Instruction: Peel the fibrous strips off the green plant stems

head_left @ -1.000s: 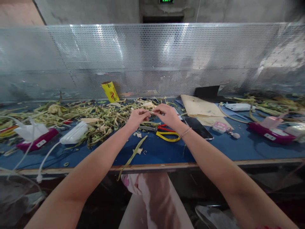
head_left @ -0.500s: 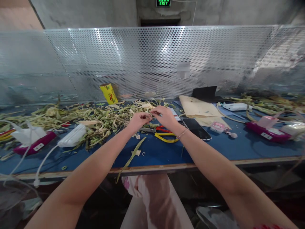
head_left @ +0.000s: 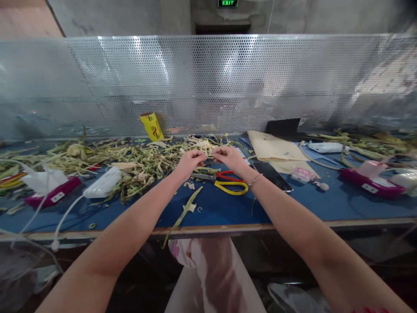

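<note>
Left hand (head_left: 191, 163): it is up over the blue table (head_left: 234, 213), with the fingers bent in to the thumb in a small pinch. The tips are too small to tell if they meet or hold a bit of plant.
Right hand (head_left: 230, 158): just beside the left one, a small gap between them, its finger and thumb tips close together too. I cannot tell what it has, if anything. A thin bracelet (head_left: 255, 179) goes around its wrist.
Dry plants: a big messy pile of pale green, curly plant strips (head_left: 140, 167) lies behind both hands and off to their left.
Scissors: metal scissors with one red and one yellow handle (head_left: 213, 177) lie on the table, just nearer the person than the hands.
Long leaf: one long, flat green strip (head_left: 185, 211) lies nearer the person than the scissors and pokes over the table edge.
Phone: a flat black phone (head_left: 273, 176) lies right of the right hand, near its wrist.
Pink case: a small, shiny pink case (head_left: 301, 174) is farther right.
Yellow box: a small, bright yellow box (head_left: 151, 127) stands tilted behind the pile, left of the hands.
</note>
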`<state>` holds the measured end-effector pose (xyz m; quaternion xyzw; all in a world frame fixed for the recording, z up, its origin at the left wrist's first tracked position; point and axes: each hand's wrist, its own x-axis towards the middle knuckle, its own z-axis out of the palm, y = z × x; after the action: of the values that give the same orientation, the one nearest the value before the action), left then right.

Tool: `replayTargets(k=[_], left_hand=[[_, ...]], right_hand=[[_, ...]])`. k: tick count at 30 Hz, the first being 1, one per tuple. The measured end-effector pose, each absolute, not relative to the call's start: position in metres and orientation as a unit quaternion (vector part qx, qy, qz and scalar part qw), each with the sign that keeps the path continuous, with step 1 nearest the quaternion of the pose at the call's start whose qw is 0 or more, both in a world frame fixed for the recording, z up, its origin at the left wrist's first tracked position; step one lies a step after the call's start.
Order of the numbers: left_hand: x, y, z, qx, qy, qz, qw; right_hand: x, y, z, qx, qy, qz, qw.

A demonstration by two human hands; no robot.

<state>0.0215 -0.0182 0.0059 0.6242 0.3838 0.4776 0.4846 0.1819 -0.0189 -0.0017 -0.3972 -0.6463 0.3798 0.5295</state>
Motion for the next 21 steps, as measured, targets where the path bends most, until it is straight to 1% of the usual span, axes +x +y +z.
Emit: replayTargets(k=[4, 10, 16, 21], left_hand=[[0.0221, -0.0180, 0.0049, 0.640, 0.387, 0.466, 0.473], [0.0228, -0.0169, 0.0032, 0.636, 0.388, 0.464, 0.480], [0.0238, -0.0165, 0.0000, 0.680, 0.392, 0.425, 0.450], [0.0245, -0.0180, 0.0003, 0.712, 0.382, 0.414, 0.420]], right_hand=[[0.1817, -0.0199, -0.0008, -0.380, -0.667, 0.335, 0.547], [0.1806, -0.0239, 0.0004, -0.357, -0.720, 0.291, 0.519], [0.1797, -0.0248, 0.0013, -0.378, -0.742, 0.198, 0.518], [0.1790, -0.0197, -0.0025, -0.384, -0.741, 0.187, 0.518]])
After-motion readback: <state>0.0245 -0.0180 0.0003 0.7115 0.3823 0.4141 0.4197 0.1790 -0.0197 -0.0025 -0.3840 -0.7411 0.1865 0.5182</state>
